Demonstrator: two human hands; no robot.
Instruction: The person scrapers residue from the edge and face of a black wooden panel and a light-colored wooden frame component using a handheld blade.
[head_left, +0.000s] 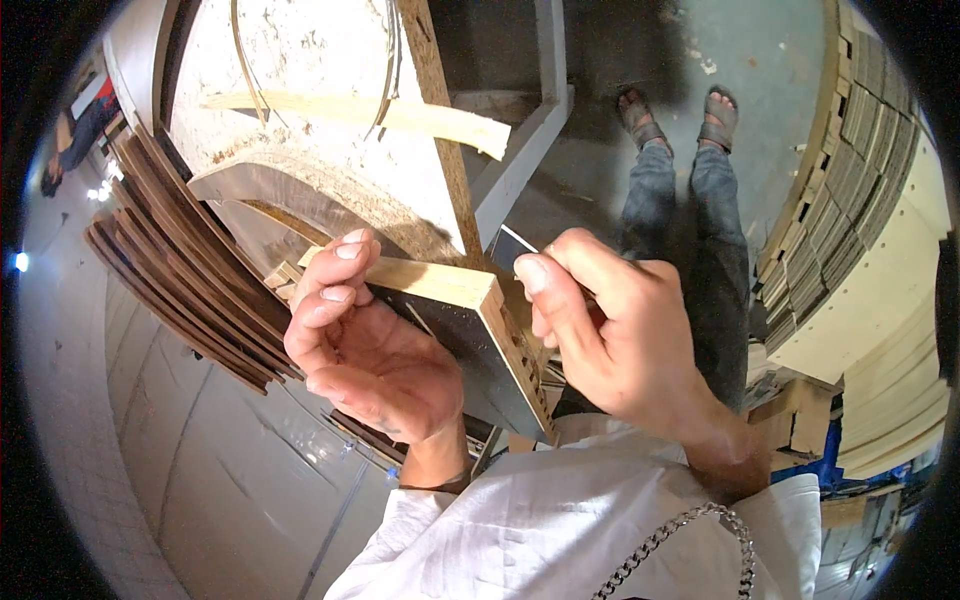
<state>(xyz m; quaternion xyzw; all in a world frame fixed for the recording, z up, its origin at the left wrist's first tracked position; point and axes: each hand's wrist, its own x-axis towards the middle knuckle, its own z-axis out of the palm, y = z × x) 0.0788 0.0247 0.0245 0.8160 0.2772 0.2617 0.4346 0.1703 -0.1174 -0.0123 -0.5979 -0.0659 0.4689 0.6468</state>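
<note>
My right hand (620,335) is closed in a pinch. A thin, pale, straight tip (518,240) sticks out past its thumb and forefinger; the rest is hidden, so its kind cannot be told. Beside it, my left hand (380,350) is turned palm up, its fingers loosely bent and apart, with nothing visible in it. Between the hands stands a block-like wooden piece with a pale top edge (435,282) and a dark side face (475,365). My left fingers overlap the far left end of that edge; whether they touch it is unclear.
A particle-board worktop (290,60) bears a curved panel (300,185) and a pale wood strip (430,122). Brown curved strips (190,270) are stacked at left, flat grey-brown pieces (865,150) at right. A grey metal frame (520,170) stands by the worktop. Another person (80,130) is far left.
</note>
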